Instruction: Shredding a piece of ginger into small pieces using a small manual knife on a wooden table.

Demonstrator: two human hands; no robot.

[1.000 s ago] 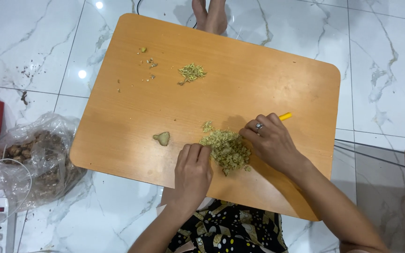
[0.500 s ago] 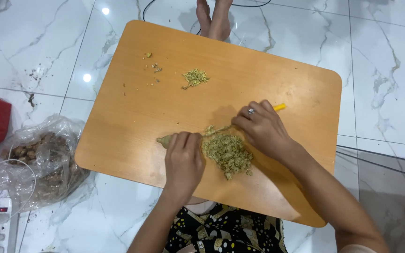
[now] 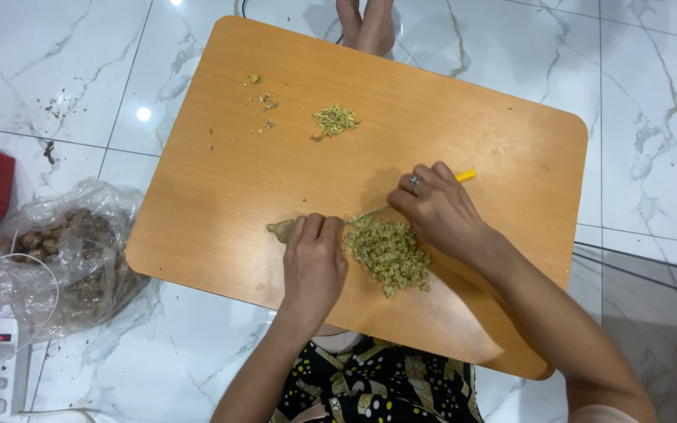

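Ginger piece point(image 3: 280, 229) under left hand point(image 3: 313, 266), yellow-handled knife point(image 3: 464, 175) gripped in right hand point(image 3: 439, 211), mid-board.

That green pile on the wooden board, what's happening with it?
A person sitting on the floor is chopping something on a wooden board. The right hand grips a knife with a yellow handle. The left hand presses down a small beige piece, maybe ginger, next to the chopped greenish pile. A smaller heap of shreds lies farther up the board. A clear plastic bag of brown lumps sits on the tiles nearby.
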